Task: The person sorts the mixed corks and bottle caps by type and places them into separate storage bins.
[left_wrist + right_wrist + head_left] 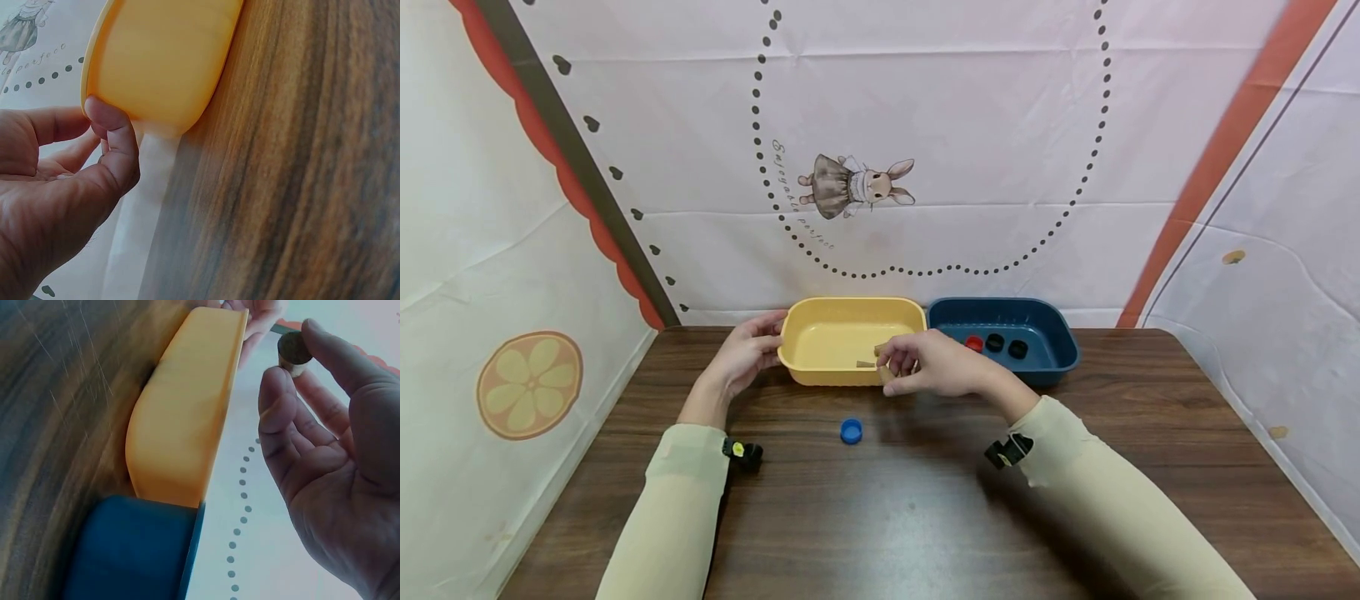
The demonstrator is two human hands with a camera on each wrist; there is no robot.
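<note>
Lowest in the head view, nearest the camera, are two pale sleeves reaching up from the bottom edge, each with a small black device at the wrist. The right hand (pixel 936 364) sits just right of centre, over the front right corner of the yellow tub (pixel 820 373). It pinches a small cork (pixel 292 352) between thumb and fingertips; in the right wrist view the cork shows near the top of the frame, its round dark end facing the camera, held above and beside the tub's rim. The other fingers of that hand are loosely bent.

The left hand (pixel 743 355) is at the tub's left end, left of centre. In the left wrist view its thumb (pixel 112 128) presses against the tub's outer wall just under the rim while the fingers curl behind the edge, so it grips the tub. Inside the tub, near the right wall, a small brownish piece lies on the floor; what it is cannot be told.

Touching the tub's right side stands a dark blue tub (pixel 1060 350), holding one red cap (pixel 973 342) and two black caps (pixel 1006 345). A blue cap (pixel 851 430) lies alone on the brown wooden table (pixel 887 517), below the yellow tub near the middle of the frame. Behind, a pale cloth with a rabbit drawing (pixel 853 185) fills the upper frame.
</note>
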